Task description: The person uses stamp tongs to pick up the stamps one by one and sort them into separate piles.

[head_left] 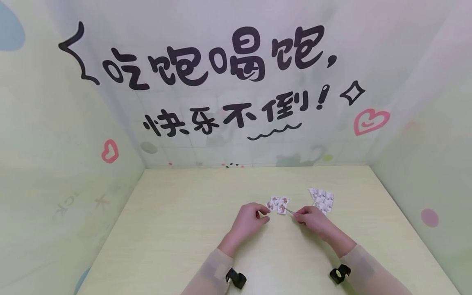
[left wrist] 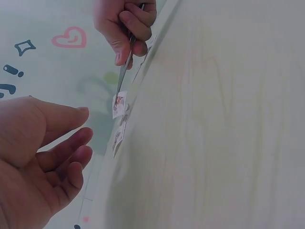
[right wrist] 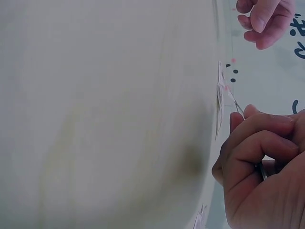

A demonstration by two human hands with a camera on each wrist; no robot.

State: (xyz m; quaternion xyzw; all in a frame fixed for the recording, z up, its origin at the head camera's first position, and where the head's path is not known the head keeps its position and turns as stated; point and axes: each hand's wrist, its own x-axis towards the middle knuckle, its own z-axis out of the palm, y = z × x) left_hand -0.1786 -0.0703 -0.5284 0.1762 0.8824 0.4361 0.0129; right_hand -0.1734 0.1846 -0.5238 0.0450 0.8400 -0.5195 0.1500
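My right hand (head_left: 314,221) pinches a pair of metal tweezers (left wrist: 124,71) between thumb and fingers. At the tweezers' tips is a small white paper square (left wrist: 119,104) with a reddish-brown printed picture. In the head view this square overlaps the front of a small cluster of similar squares (head_left: 274,200). To the left of that cluster is my left hand (head_left: 248,221), its fingers loosely bent and its fingertips close to the leftmost square. Nothing shows between the left thumb and fingers in the left wrist view.
Behind my right hand, a larger patch of small printed squares (head_left: 325,200) lies on the pale wooden table (head_left: 166,229), partly hidden by the hand. Printed panels (head_left: 236,151) enclose the table at the back and both sides. Each sleeve carries a black wrist camera (head_left: 236,278).
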